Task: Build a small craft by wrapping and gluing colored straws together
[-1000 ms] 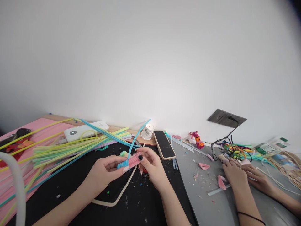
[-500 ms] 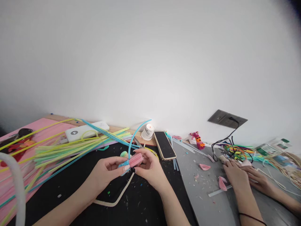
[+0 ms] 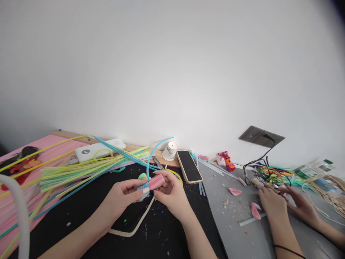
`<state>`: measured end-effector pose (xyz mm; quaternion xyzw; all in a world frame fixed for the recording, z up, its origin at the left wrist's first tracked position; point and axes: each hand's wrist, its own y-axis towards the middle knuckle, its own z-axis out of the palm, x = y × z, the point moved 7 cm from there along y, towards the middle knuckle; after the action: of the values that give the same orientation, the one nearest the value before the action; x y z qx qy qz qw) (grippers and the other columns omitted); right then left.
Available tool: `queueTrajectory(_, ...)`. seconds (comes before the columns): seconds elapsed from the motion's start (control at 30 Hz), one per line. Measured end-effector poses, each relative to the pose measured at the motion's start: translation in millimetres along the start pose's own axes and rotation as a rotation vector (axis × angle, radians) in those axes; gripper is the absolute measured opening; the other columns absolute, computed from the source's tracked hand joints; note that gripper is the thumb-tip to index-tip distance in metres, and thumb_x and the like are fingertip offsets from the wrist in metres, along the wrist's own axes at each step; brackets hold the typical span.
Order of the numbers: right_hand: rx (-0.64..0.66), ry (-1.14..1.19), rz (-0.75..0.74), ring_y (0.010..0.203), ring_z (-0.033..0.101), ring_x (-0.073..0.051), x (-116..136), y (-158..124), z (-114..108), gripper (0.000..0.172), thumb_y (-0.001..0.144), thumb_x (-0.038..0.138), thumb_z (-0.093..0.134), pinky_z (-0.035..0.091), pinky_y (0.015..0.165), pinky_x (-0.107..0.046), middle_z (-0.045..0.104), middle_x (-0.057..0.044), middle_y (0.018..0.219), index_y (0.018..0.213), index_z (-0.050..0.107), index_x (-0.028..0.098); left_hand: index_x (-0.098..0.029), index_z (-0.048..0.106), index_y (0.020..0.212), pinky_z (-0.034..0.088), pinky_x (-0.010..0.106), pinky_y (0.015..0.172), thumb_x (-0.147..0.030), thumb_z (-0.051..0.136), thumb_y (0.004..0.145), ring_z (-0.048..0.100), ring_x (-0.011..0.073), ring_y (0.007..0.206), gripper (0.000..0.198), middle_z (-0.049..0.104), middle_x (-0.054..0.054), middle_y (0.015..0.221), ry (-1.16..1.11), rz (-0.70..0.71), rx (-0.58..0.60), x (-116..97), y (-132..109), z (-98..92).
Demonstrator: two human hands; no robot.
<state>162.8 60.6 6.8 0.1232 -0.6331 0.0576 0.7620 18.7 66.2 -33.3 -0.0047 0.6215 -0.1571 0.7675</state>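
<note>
My left hand (image 3: 122, 196) and my right hand (image 3: 170, 193) meet over a black mat (image 3: 86, 212), both closed on a small roll of wound pipe cleaner (image 3: 152, 183), pink at its right end and blue at its left. A long blue pipe cleaner tail (image 3: 156, 147) curves up and away from the roll toward the wall. A pale green coil (image 3: 142, 176) peeks out just behind my left fingers. A cream pipe cleaner (image 3: 134, 227) lies looped on the mat below my hands.
A pile of yellow, green and blue pipe cleaners (image 3: 81, 167) fans out at left beside a white power bank (image 3: 99, 149). A phone (image 3: 189, 166) and small paper cup (image 3: 170, 151) sit behind. At right another person's hands (image 3: 283, 205) work on a grey mat with pink pieces.
My right hand slid from the top of the roll round to its right end, and the roll turned slightly. The other person's hands spread apart a little.
</note>
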Motion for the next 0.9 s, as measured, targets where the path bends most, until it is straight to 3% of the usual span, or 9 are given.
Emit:
queueTrajectory(0.3,-0.018,-0.005,-0.033,0.075,0.058,-0.010,1.9,0.8,-0.4,0.044,0.067,0.004,0.070,0.046,0.061,-0.018,0.062,0.000,0.087,0.107,0.059,0.020,-0.021,0.076,0.094,0.053,0.032,0.083,-0.025,0.082,0.062,0.069,0.0230,0.091,0.033,0.078,0.003,0.093,-0.050,0.036,0.054,-4.2,2.1,5.3)
queueTrajectory(0.53,-0.013,-0.022,-0.040,0.075,0.058,-0.010,-1.6,0.6,-1.2,0.044,0.068,0.005,0.070,0.047,0.064,-0.019,0.062,0.000,0.088,0.108,0.059,0.021,-0.020,0.076,0.090,0.054,0.036,0.085,-0.025,0.082,0.061,0.070,0.0263,0.092,0.029,0.079,0.004,0.091,-0.048,0.075,0.005,-4.0,1.2,2.5)
queueTrajectory(0.9,-0.036,0.002,-0.010,0.081,0.062,-0.012,-0.5,0.1,0.3,0.043,0.066,0.009,0.076,0.051,0.074,-0.022,0.066,-0.001,0.092,0.105,0.062,0.021,-0.020,0.076,0.090,0.051,0.039,0.093,-0.025,0.080,0.063,0.070,0.0277,0.098,0.028,0.078,0.005,0.097,0.008,0.113,0.022,-10.7,1.4,3.1)
